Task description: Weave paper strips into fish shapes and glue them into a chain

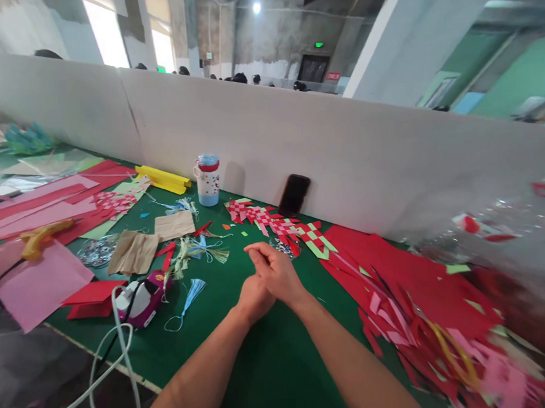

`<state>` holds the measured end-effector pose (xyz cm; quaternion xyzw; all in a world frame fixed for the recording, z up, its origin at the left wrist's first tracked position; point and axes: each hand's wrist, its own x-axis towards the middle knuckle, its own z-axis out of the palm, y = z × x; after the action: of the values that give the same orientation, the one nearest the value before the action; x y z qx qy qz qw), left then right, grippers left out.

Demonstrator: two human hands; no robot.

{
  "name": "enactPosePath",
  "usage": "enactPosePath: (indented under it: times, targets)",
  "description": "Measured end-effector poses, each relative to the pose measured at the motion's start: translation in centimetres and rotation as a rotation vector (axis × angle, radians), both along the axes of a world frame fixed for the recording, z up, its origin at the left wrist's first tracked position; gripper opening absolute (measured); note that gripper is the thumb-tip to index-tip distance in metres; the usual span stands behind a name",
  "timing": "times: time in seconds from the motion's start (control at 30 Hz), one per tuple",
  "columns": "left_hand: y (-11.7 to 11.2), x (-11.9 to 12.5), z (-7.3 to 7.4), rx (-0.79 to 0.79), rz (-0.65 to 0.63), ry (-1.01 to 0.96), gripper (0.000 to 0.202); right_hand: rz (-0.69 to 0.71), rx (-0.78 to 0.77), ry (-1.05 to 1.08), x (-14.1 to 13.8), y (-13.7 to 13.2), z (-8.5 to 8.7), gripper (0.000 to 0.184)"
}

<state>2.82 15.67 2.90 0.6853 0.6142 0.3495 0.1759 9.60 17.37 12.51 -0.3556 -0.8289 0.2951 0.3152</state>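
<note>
My two hands meet above the green table. My right hand lies over my left hand, its fingers curled and pressed together. My left hand is mostly covered and looks folded under it. I see nothing held in either hand. Just beyond my fingers lies a row of woven red, white and green paper pieces. Left of my hands lie small thread tassels and a light blue tassel.
A glue gun with a white cord lies at the left. Pink and red paper sheets, brown paper, a mug, a dark phone against the white partition, and red paper scraps at the right.
</note>
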Motion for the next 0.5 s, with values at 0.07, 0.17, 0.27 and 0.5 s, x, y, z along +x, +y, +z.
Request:
enactPosePath:
  times: [0.07, 0.17, 0.27, 0.5]
  targets:
    - [-0.4, 0.0, 0.3, -0.042, -0.047, 0.034, 0.024, -0.128, -0.021, 0.045, 3.0, -2.1, -0.4, 0.036]
    - [-0.7, -0.2, 0.7, -0.065, -0.079, 0.078, 0.036, -0.272, -0.061, 0.043, 7.3, -5.6, -1.7, 0.035]
    - [-0.7, -0.5, 0.7, -0.067, -0.081, 0.116, 0.039, -0.394, -0.078, -0.004, 11.4, -8.2, -3.1, 0.035]
    - [-1.1, -0.7, 0.2, -0.031, -0.119, 0.125, 0.021, -0.708, 0.033, -0.273, 23.2, -8.2, -4.2, 0.026]
